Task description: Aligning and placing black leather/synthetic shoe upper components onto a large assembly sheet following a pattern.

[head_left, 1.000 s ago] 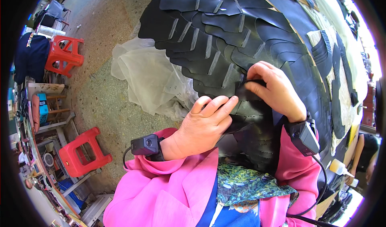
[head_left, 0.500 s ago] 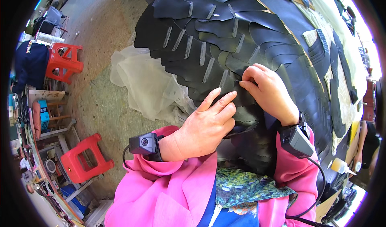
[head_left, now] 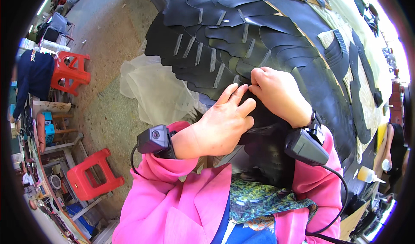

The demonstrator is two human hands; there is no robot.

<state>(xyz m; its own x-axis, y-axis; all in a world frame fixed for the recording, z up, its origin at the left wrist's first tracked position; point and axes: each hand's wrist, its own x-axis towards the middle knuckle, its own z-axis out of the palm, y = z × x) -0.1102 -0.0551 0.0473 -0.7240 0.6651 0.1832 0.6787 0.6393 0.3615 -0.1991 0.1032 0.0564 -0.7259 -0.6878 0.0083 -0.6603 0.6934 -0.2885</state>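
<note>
Thin, smooth black pieces [head_left: 242, 43], leather-like and curved along their edges, overlap in rows, several bearing a short grey strip [head_left: 213, 59]. Over their near edge, my right hand [head_left: 281, 90] pinches the edge of a black piece [head_left: 264, 112] between thumb and bent index finger. My left hand [head_left: 222, 123] meets it from the left; its index and middle fingertips are at the same edge, the other fingers curl, and its thumb is hidden. The exact contact under the fingertips is hard to see. Each wrist carries a small dark camera on a strap.
Crumpled clear plastic sheeting [head_left: 149, 93] hangs beside the pieces at left. Two red stools [head_left: 95, 175] stand on the floor farther left, near a cluttered shelf. At right are more black cut pieces [head_left: 361, 97], a glue bottle with a pointed tip [head_left: 367, 175] and another person's arm [head_left: 387, 147].
Both hands have shifted slightly left and up. My left index and middle fingers have drawn together, closer to the right fingertips. The view has moved a little.
</note>
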